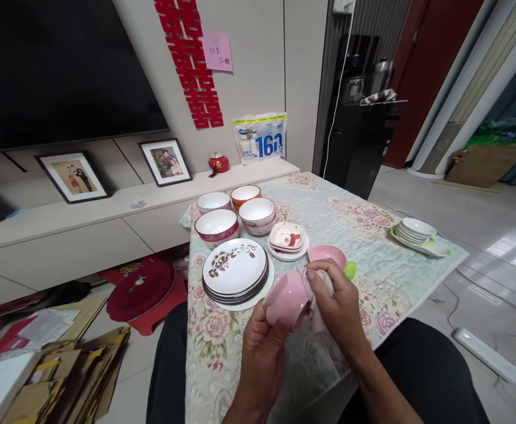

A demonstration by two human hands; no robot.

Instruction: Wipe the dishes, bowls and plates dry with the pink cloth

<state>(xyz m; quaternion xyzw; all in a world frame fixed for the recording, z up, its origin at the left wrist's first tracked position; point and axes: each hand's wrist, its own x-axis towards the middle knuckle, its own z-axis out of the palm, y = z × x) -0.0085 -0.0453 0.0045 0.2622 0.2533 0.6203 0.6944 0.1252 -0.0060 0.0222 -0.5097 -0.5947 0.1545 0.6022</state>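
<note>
A pink bowl (285, 299) is tilted on its side above the near part of the table, with my left hand (264, 341) gripping its lower left side. My right hand (337, 300) is closed on a pale pink cloth (316, 312), which is pressed over the bowl's right edge. Just behind my hands lies another pink dish (326, 254) with a green leaf-shaped end (350, 270). To the left is a stack of white plates (234, 268) with a brown flower pattern. Small cream dishes with a red figure (287, 237) rest on white plates behind the bowl.
Several stacked bowls (216, 225) stand at the table's far left. Small white dishes (417, 228) sit on a green-edged tray (441, 248) near the right corner. A flowered cloth (216, 330) covers the table. Behind it, a ledge holds framed photos (166, 162), a red pot (218, 162) and a plastic pack (260, 140).
</note>
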